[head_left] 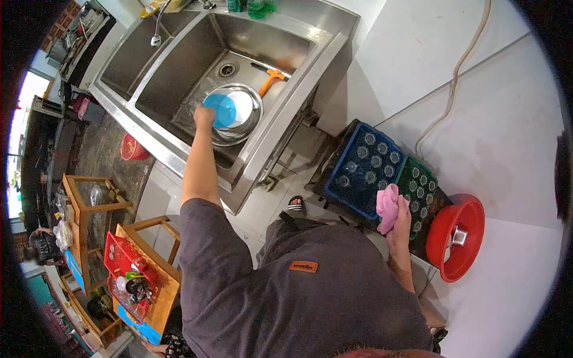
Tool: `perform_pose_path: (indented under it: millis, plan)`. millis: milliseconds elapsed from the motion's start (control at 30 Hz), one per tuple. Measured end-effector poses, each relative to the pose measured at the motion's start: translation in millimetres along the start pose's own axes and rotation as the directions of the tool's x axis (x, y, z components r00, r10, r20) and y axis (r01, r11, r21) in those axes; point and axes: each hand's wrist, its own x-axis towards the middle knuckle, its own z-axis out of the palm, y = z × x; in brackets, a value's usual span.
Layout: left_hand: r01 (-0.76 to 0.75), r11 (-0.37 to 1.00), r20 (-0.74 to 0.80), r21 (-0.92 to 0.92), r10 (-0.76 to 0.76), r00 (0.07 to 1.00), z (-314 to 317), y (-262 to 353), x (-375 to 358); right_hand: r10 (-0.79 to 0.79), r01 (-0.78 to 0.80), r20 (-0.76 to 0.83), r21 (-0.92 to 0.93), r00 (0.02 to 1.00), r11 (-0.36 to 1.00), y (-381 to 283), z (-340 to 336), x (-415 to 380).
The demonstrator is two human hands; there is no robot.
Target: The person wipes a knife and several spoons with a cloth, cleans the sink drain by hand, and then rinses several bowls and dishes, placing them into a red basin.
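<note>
My left hand (pixel 205 116) reaches into the right-hand sink basin, its fingers closed on the rim of a blue bowl (pixel 220 111). The bowl is tilted over a white dish (pixel 241 106), and both are within a round metal basin (pixel 258 113) on the sink floor. Beside the basin lies an orange T-shaped tool (pixel 270 80) with a dark edge. Away to the right, my right hand (pixel 400 225) is wrapped round a bunched pink cloth (pixel 388 207), held above the edge of a green crate (pixel 425 173).
A blue crate (pixel 352 200) and the green one hold rows of glasses. A red tub (pixel 477 250) with a metal container stands by the wall. Behind the steel sink (pixel 134 107) are green bottles (pixel 256 8). A red basket (pixel 119 250) of utensils sits on a wooden stool.
</note>
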Motion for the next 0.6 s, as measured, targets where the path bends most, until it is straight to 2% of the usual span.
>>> perform_pose_path:
  millis: [67,200,267,300,367,467,500,533,567,600]
  plan:
    - [0.073,0.997,0.084,0.023,-0.074,0.994,-15.1,8.8,-2.7,0.005,-0.005,0.007,0.006,1.0,1.0,-2.6,1.4,-0.2]
    - [0.065,0.997,0.172,0.04,-0.071,0.982,-8.5,-3.1,13.5,-0.027,0.028,0.04,-0.007,0.999,1.0,-10.0,14.8,-1.1]
    - [0.032,0.985,0.295,0.172,-0.083,0.952,-15.1,5.1,11.4,-0.019,0.02,0.064,-0.009,0.998,1.0,-13.8,23.2,1.5]
    - [0.035,0.985,0.295,0.17,-0.084,0.952,-11.6,1.5,13.2,-0.009,0.01,0.088,-0.008,0.996,1.0,-15.7,27.3,3.8]
    - [0.168,0.982,0.179,-0.088,-0.15,0.972,8.6,-15.8,22.2,0.004,0.0,0.119,-0.037,0.993,0.999,-17.1,32.9,9.2]
    - [0.102,0.992,0.183,-0.075,-0.087,0.979,40.4,-58.5,66.5,0.063,-0.058,0.154,-0.034,0.986,0.998,-18.8,44.0,15.1]
    - [0.186,0.941,0.285,-0.283,-0.103,0.953,17.5,-42.1,45.8,0.101,-0.101,0.173,-0.008,0.98,0.995,-18.4,45.7,18.0]
    - [0.316,0.829,0.331,-0.461,-0.169,0.928,-3.6,-23.5,25.7,0.122,-0.128,0.188,0.02,0.975,0.992,-12.8,43.5,24.2]
    - [0.208,0.861,0.29,-0.464,-0.074,0.954,14.6,-48.8,50.5,0.139,-0.151,0.2,0.05,0.97,0.987,-4.2,39.6,34.0]
    - [0.296,0.819,0.357,-0.492,-0.121,0.926,-4.6,-30.4,30.9,0.166,-0.18,0.204,0.054,0.965,0.982,3.8,35.0,44.2]
